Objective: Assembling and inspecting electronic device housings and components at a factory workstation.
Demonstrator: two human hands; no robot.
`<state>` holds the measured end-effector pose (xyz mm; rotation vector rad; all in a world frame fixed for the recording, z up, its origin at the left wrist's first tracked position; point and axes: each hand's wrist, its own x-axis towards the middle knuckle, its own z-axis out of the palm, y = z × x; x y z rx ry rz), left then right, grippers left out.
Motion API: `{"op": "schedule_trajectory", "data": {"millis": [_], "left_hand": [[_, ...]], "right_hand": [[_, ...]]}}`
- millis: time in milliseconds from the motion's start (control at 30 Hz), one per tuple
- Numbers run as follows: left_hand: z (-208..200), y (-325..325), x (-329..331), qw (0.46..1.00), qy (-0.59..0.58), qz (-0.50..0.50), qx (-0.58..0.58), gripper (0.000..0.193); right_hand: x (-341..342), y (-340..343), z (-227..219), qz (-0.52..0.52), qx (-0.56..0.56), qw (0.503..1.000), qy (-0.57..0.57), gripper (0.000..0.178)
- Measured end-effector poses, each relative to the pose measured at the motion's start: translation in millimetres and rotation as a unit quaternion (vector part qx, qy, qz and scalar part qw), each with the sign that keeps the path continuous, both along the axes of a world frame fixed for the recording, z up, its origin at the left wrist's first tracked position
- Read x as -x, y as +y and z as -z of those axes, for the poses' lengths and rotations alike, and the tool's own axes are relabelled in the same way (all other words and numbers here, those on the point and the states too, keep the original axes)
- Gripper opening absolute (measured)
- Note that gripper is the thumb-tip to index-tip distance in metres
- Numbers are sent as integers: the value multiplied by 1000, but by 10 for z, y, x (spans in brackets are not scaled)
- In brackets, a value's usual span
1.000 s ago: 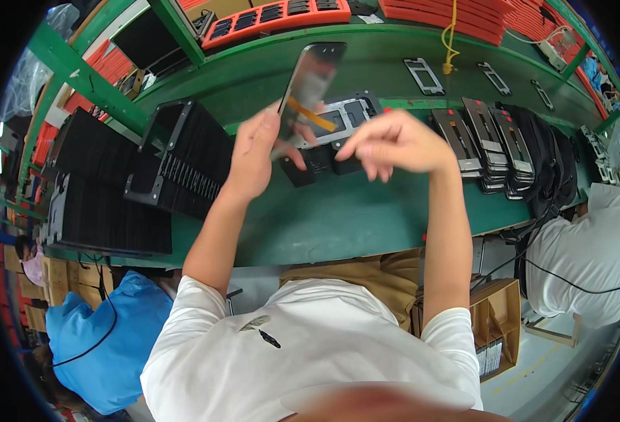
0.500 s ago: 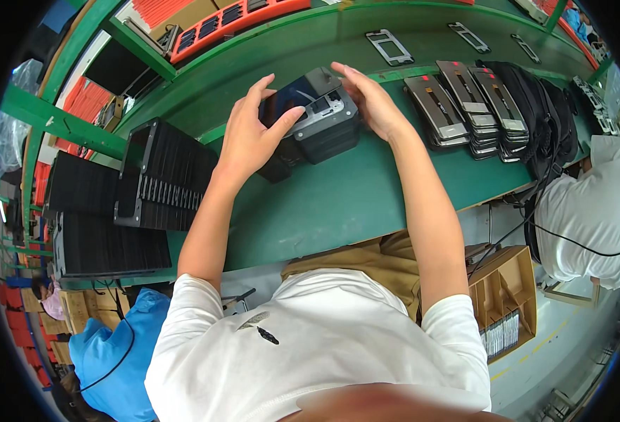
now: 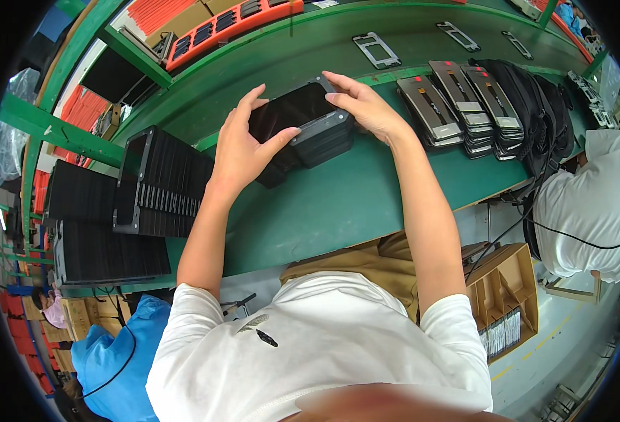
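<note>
Straight ahead on the green bench, a dark glossy phone-like screen panel (image 3: 289, 112) in a black frame lies on top of a stack of black frames (image 3: 324, 145). Around its left end curls my left hand (image 3: 243, 144), thumb on the near edge and fingers at the far side. My right hand (image 3: 366, 107) grips the right end, thumb and forefinger closed at the corner. The panel looks level with the frame around it. Fingers hide part of both ends.
Tall stacks of black frames (image 3: 159, 183) stand at the left. At the right are piles of brownish phone-sized panels (image 3: 429, 109) and a black bag (image 3: 514, 105). Light metal frames (image 3: 377, 50) lean at the back. Other people (image 3: 584, 218) sit on both sides.
The panel's right end has come down over the metallic inner part, which no longer shows. My right thumb has moved onto the corner. My left hand keeps its hold.
</note>
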<state>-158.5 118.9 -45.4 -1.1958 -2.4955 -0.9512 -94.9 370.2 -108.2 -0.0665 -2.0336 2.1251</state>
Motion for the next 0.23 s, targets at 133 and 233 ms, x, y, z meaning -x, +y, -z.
{"op": "schedule_trajectory", "data": {"millis": [133, 233], "left_hand": [[8, -30, 6, 999, -33, 10, -24, 83], [13, -36, 19, 999, -27, 16, -10, 83]], "right_hand": [[-18, 0, -41, -22, 3, 1000, -2, 70], [-17, -6, -39, -13, -7, 1000, -13, 69]]}}
